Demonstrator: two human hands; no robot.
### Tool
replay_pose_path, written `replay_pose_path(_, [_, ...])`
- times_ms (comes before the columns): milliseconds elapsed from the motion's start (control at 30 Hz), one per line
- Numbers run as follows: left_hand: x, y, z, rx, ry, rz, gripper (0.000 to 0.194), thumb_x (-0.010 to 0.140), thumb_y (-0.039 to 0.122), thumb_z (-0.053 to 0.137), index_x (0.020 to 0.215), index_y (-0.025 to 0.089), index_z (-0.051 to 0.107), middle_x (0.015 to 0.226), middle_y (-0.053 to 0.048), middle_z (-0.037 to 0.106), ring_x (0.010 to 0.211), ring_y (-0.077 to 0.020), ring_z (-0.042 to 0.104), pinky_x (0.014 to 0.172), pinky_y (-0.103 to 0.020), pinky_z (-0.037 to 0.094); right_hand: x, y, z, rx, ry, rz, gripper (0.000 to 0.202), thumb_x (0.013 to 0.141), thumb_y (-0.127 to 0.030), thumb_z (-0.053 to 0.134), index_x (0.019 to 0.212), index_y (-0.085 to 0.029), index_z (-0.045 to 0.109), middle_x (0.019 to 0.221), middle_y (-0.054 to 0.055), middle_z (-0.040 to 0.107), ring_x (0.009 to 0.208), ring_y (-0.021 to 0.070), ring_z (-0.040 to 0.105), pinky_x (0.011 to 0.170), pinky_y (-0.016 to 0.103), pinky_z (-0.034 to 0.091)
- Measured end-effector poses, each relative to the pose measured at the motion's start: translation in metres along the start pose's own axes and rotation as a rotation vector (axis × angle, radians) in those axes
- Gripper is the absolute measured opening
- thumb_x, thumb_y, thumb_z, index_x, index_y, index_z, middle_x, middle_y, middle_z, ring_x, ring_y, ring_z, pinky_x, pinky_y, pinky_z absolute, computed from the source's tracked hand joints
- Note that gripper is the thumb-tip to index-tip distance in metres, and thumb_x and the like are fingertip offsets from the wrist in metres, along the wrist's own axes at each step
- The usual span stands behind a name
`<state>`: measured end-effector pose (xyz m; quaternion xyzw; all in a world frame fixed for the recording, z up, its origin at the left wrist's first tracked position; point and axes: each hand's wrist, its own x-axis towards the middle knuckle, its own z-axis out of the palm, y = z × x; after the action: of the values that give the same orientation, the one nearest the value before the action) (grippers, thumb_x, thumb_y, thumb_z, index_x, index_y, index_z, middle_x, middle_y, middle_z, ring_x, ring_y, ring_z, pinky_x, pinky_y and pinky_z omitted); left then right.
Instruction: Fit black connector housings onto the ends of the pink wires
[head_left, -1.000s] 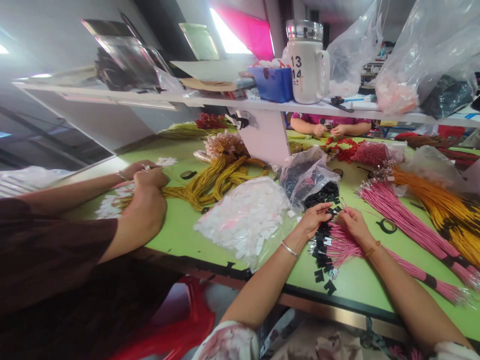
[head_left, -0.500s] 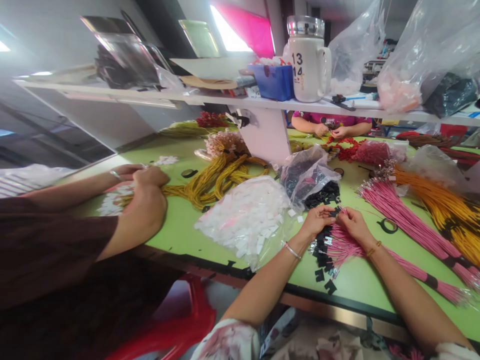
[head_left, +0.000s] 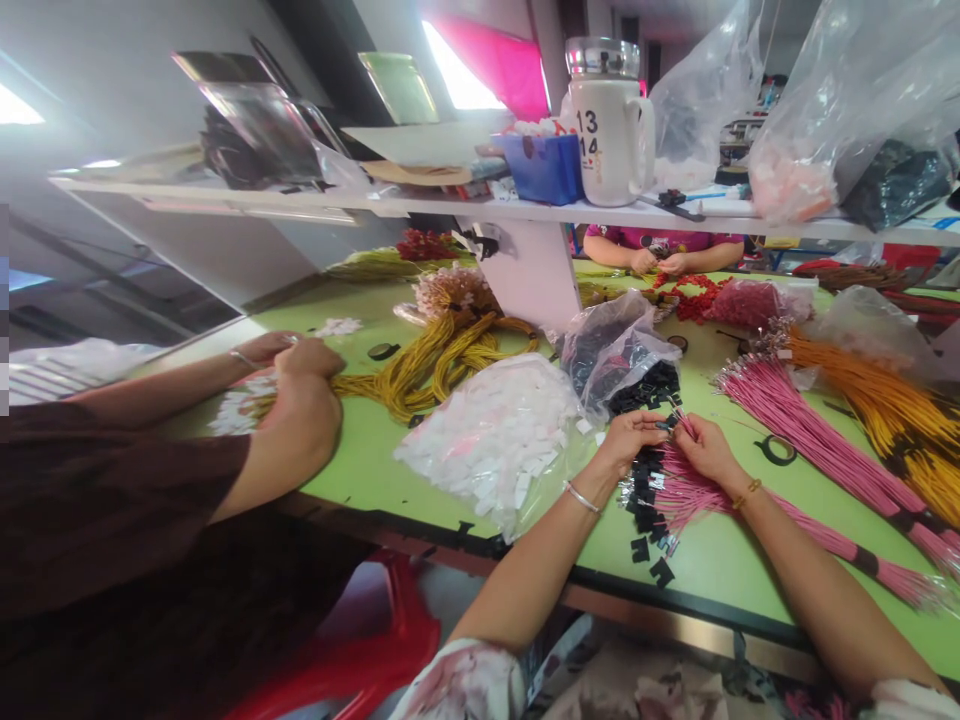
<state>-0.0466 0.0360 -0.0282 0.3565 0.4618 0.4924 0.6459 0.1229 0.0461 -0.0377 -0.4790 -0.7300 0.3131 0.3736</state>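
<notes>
My left hand (head_left: pixel 630 438) pinches a small black connector (head_left: pixel 664 426) between thumb and fingers. Close beside it, fingertips nearly touching, my right hand (head_left: pixel 703 446) is closed on the end of a pink wire. Below both hands lies a bundle of pink wires (head_left: pixel 694 492), its tail running right under my right wrist. Several black connectors (head_left: pixel 645 510) sit along the left side of that bundle. A pile of black connectors (head_left: pixel 649 388) lies just beyond my hands, at the mouth of a clear plastic bag (head_left: pixel 615 345).
A bag of white connectors (head_left: pixel 495 430) lies left of my hands. Larger pink (head_left: pixel 810 430) and orange bundles (head_left: pixel 877 400) lie right, near a black tape roll (head_left: pixel 777 450). A person's arms (head_left: pixel 300 410) work at left; another person's hands (head_left: pixel 660 262) show beyond the shelf (head_left: pixel 450 208).
The view has shifted slightly. My hands stay together at nearly the same place, with the wire ends now showing more above my right fingers.
</notes>
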Motion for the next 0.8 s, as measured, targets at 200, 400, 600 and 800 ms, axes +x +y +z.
replay_pose_path(200, [-0.002, -0.001, 0.007, 0.051, 0.000, 0.004, 0.030, 0.052, 0.013, 0.083, 0.080, 0.011, 0.073, 0.063, -0.001, 0.067, 0.058, -0.0105, 0.059, 0.063, -0.025, 0.047, 0.001, 0.000, 0.004, 0.019, 0.031, 0.023, 0.027, 0.085, -0.036, 0.051, 0.063, -0.021, 0.046, 0.056, -0.003, 0.046, 0.055, 0.0136, 0.040, 0.054, 0.028, 0.028])
replay_pose_path(400, [0.004, 0.011, -0.013, 0.420, -0.060, 0.076, 0.014, 0.069, 0.020, 0.074, 0.081, 0.013, 0.073, 0.065, -0.001, 0.066, 0.060, -0.0121, 0.058, 0.065, -0.026, 0.047, 0.002, -0.006, -0.009, 0.344, 0.074, 0.116, 0.028, 0.085, -0.046, 0.059, 0.073, -0.020, 0.059, 0.061, -0.002, 0.051, 0.057, 0.0139, 0.044, 0.055, 0.027, 0.034])
replay_pose_path(600, [0.033, 0.013, -0.016, 1.119, 0.206, 0.368, 0.030, 0.085, 0.016, 0.057, 0.110, 0.017, 0.074, 0.105, -0.009, 0.068, 0.091, -0.0194, 0.062, 0.087, -0.031, 0.047, 0.003, -0.002, -0.009, 0.695, 0.059, 0.301, 0.038, 0.070, -0.041, 0.071, 0.099, -0.022, 0.056, 0.054, -0.008, 0.053, 0.048, 0.0116, 0.044, 0.050, 0.024, 0.034])
replay_pose_path(800, [0.049, 0.007, -0.005, 1.535, 0.111, 0.383, 0.027, 0.092, 0.026, 0.053, 0.110, 0.023, 0.073, 0.107, -0.010, 0.061, 0.104, -0.0240, 0.057, 0.087, -0.033, 0.046, -0.001, -0.003, -0.008, 0.544, 0.062, 0.290, 0.026, 0.074, -0.042, 0.067, 0.074, -0.021, 0.052, 0.051, -0.007, 0.048, 0.043, 0.0083, 0.036, 0.044, 0.022, 0.025])
